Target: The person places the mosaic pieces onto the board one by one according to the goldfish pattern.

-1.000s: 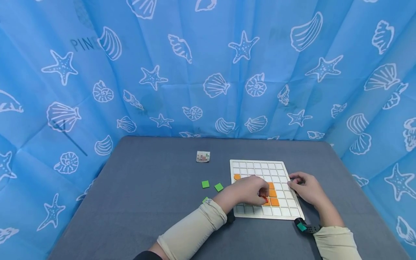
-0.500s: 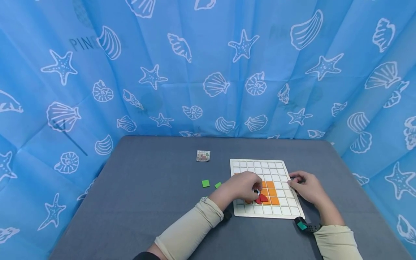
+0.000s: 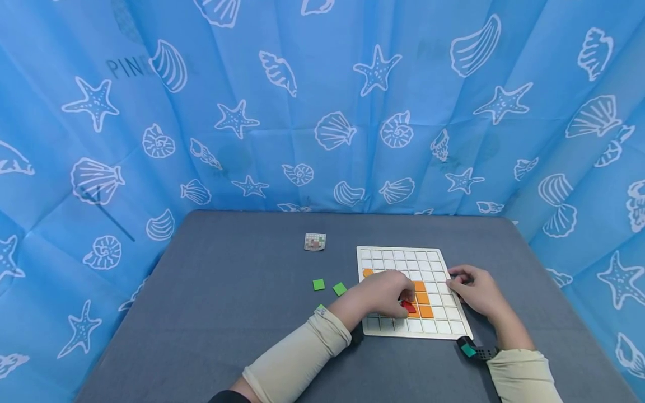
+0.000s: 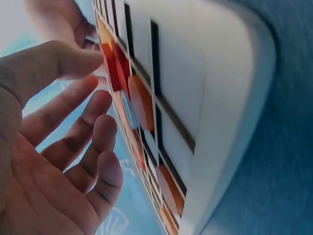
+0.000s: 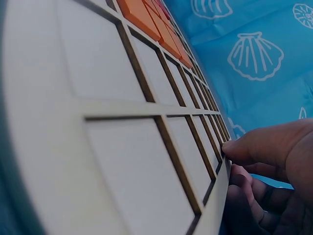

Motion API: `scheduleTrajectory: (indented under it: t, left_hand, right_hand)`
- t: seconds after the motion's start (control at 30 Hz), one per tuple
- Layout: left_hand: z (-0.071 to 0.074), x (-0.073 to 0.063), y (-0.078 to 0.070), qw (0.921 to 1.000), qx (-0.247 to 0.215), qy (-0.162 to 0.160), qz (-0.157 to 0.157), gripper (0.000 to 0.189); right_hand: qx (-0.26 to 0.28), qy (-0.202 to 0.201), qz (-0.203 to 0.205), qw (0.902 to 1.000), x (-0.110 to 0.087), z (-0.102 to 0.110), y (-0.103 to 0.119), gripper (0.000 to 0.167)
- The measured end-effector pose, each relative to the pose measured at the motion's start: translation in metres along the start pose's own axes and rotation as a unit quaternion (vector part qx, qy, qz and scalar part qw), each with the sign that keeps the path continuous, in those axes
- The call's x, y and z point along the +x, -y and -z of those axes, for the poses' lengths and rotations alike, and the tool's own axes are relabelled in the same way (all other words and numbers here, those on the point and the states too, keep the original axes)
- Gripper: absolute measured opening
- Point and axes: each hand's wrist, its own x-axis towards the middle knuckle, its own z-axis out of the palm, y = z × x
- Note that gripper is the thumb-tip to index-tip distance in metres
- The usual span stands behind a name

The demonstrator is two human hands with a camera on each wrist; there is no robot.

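My left hand [image 3: 385,292] reaches over a white grid board [image 3: 450,326] and pinches a red tile [image 3: 409,307] at its fingertips, close over the squares. In the left wrist view, the thumb lies against this red tile [image 4: 110,67], and another red piece [image 4: 121,66] shows right behind it. Orange square tiles [image 3: 425,311] fill several squares beside the hand, and an orange round tile [image 3: 368,272] sits near the board's left edge. The right hand [image 3: 473,292] grips the board's right edge, thumb on top and curled fingers below, as the right wrist view shows.
Left of the board, green square tiles [image 3: 318,285] lie on the grey table [image 3: 242,280], one partly behind the left forearm. A small printed card with a grid pattern [image 3: 314,242] lies farther back. A blue shell-print curtain [image 3: 297,112] hangs behind the table.
The left hand shifted left and back over the board, showing red pieces at its fingers, then returned a little to the right. My right hand stays at the board's edge.
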Motion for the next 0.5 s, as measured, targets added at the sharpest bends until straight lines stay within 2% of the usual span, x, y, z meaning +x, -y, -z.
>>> scheduleTrajectory:
  t: [0.3, 0.5]
  left_hand:
    - [-0.005, 0.006, -0.016, 0.998, 0.062, 0.005, 0.011, 0.013]
    - [-0.003, 0.006, -0.018, 0.998, 0.062, 0.0, 0.012, 0.009]
  right_hand:
    - [0.0, 0.005, -0.004, 1.0, 0.0, 0.0, 0.0, 0.04]
    - [-0.001, 0.003, -0.005, 1.0, 0.0, 0.001, -0.001, 0.041]
